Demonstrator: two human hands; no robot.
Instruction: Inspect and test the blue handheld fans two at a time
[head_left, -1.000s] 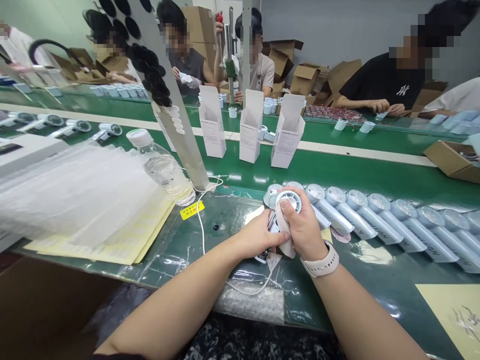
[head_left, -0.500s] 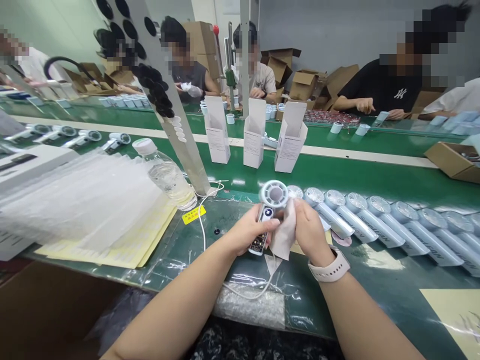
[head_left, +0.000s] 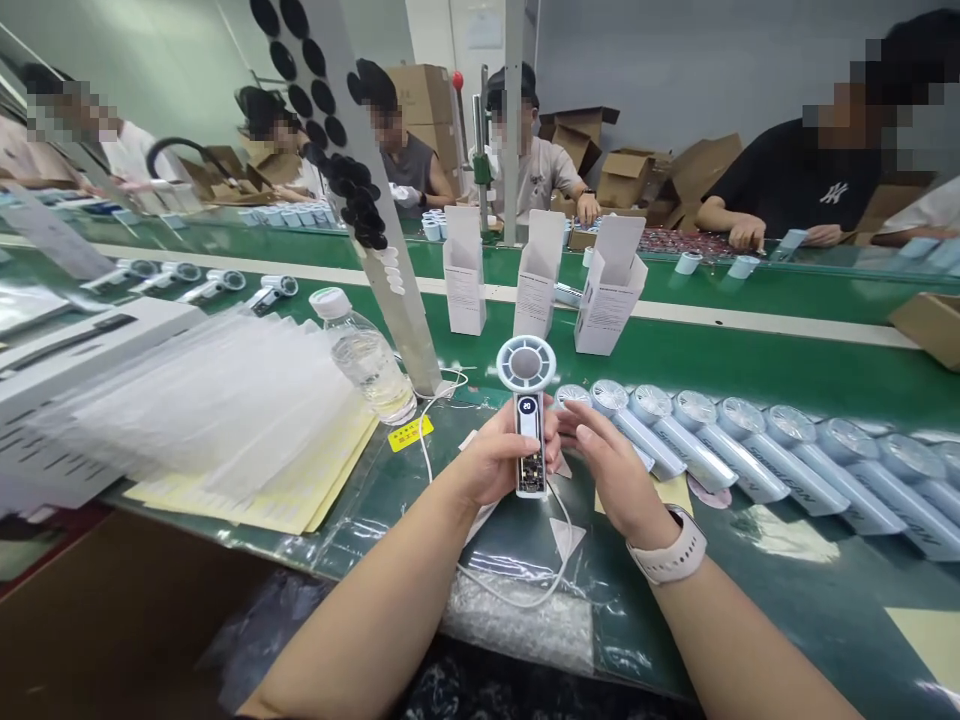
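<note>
Head view.

- **Hand fan** [head_left: 529,430]: upright, lit display facing the wearer. A white cable [head_left: 559,565] trails from its foot toward the body.
- **Left hand** [head_left: 495,465]: clamped round the fan's handle.
- **Right hand** [head_left: 611,475]: just right of the fan, fingers loose and spread, gripping nothing.
- **Change:** a second ago the right hand was wrapped over the fan's head with a white cloth. The fan is now uncovered, raised and stood upright.
- **Right of the fan:** row of pale fans [head_left: 720,455], lying flat.
- **Left of the fan:** water bottle [head_left: 367,360].
- **Beyond the fan:** three open cartons [head_left: 538,280] on the green belt [head_left: 750,350].
</note>
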